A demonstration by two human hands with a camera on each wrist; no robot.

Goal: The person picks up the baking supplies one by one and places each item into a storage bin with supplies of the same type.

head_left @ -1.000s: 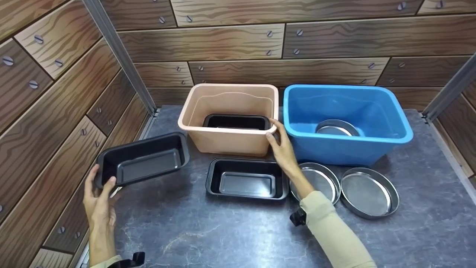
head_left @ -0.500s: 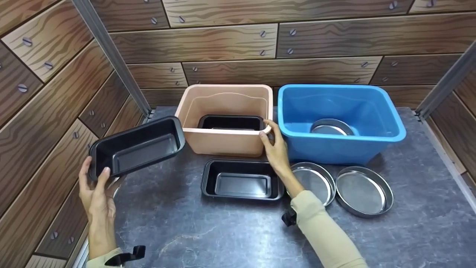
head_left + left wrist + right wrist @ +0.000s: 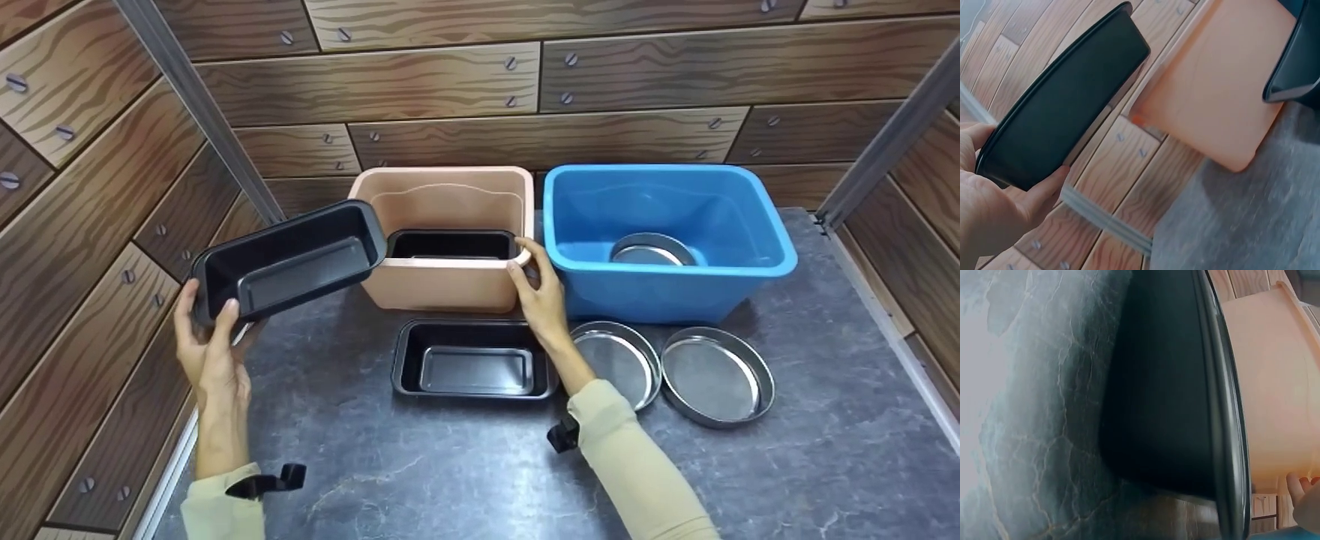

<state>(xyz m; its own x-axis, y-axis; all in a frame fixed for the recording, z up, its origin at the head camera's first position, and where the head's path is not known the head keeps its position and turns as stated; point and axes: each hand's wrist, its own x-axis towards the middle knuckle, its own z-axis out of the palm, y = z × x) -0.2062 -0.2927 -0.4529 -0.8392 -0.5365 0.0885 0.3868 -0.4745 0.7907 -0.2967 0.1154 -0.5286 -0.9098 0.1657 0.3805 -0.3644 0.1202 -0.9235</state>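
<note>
My left hand [image 3: 217, 352] grips the near left end of a black loaf pan [image 3: 296, 262], thumb over its rim. The pan is raised and tilted, its far end overlapping the left rim of the peach bin [image 3: 450, 289] in the head view. The left wrist view shows the outside of that held loaf pan [image 3: 1072, 101]. My right hand [image 3: 544, 300] pinches the bin's front right corner between thumb and fingers. A second loaf pan [image 3: 454, 244] lies inside the bin, partly hidden by the front wall. A third loaf pan [image 3: 476, 371] rests on the table before the bin.
A blue bin [image 3: 645, 292] stands right of the peach one, with a round cake pan [image 3: 652, 247] inside. Two more round pans sit before it, one [image 3: 615, 360] partly behind my right arm, the other [image 3: 716, 375] farther right. Wood-patterned walls [image 3: 420, 82] enclose the table.
My left hand has lifted the loaf pan up and toward the peach bin. My right hand keeps its hold on the bin's corner. The head view has shifted slightly.
</note>
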